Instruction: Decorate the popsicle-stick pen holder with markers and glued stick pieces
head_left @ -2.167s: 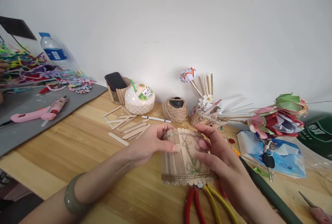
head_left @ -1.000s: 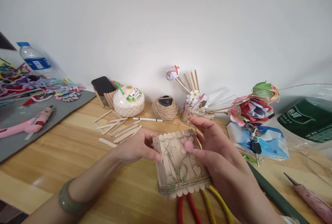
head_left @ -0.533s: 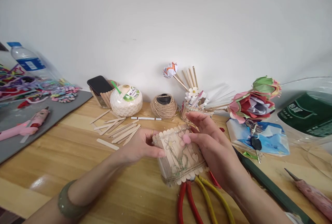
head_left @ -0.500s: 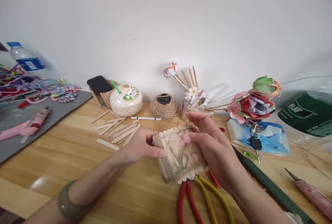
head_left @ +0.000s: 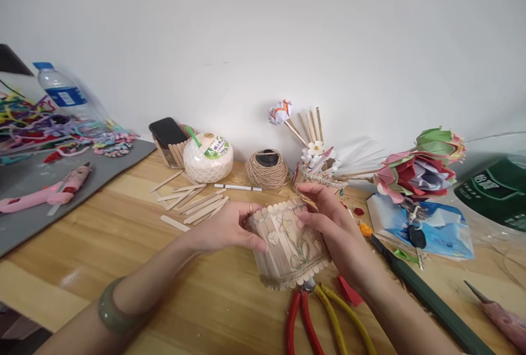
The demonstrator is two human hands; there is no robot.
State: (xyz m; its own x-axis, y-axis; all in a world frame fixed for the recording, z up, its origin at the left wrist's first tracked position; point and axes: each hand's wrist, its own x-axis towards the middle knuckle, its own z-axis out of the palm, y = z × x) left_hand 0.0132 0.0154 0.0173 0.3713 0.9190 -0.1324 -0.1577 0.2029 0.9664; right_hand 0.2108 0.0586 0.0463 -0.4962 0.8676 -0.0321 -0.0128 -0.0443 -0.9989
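Both of my hands hold a small holder made of craft sticks (head_left: 277, 253), tilted above the table. Its face carries string flower outlines with green stems and pale flower and heart shapes, and twine runs along its scalloped lower edge. My left hand (head_left: 236, 229) grips its left upper corner, thumb on the front and fingers behind. At the right side, my right hand (head_left: 339, 223) holds on with its thumb on the front near the top edge; its palm hides that side. Red-handled pliers (head_left: 293, 316) and yellow-handled pliers (head_left: 332, 316) lie just below the holder.
Loose craft sticks (head_left: 201, 207), a wrapped coconut (head_left: 209, 160) and a twine ball (head_left: 267, 170) are behind. Paper flowers (head_left: 415, 174), keys (head_left: 417, 236) and a dark green tool (head_left: 427, 295) are right. Left, a pink glue gun (head_left: 61, 193) lies on a grey mat (head_left: 24, 234).
The holder has turned slightly in my hands, and the pink spot by my right thumb no longer shows. The whole view has shifted, so the table things appear farther right.
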